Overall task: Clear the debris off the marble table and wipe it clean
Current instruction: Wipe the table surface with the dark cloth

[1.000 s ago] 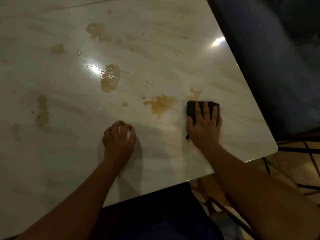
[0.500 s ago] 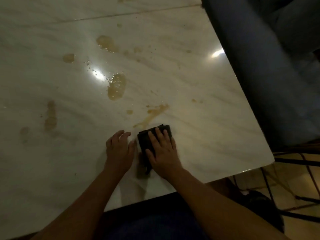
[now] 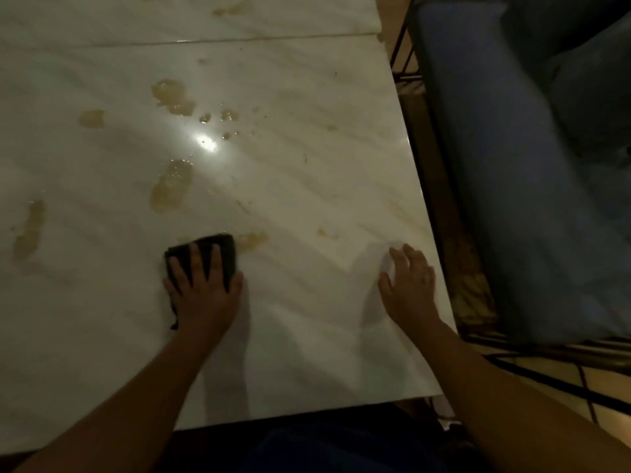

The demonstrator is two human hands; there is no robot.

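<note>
The pale marble table (image 3: 307, 165) carries several brownish wet spills: one far patch (image 3: 172, 97), a middle one (image 3: 170, 186), one at the left (image 3: 29, 230) and a smear (image 3: 252, 238) just right of the cloth. A dark cloth (image 3: 205, 250) lies flat on the marble, and my left hand (image 3: 201, 285) presses on it with straight, spread fingers. My right hand (image 3: 408, 285) rests near the table's right edge, its fingers lying over a small white piece (image 3: 387, 261), blurred, perhaps tissue.
A blue cushioned chair (image 3: 512, 165) on a dark metal frame stands close along the table's right edge. A seam (image 3: 205, 40) crosses the far part of the top, with another stain (image 3: 232, 8) beyond it. The near edge runs just in front of my body.
The cloth went from under my right hand to under my left, and the white piece from left to right. My right hand moved out to the right edge. The smear by the cloth shrank.
</note>
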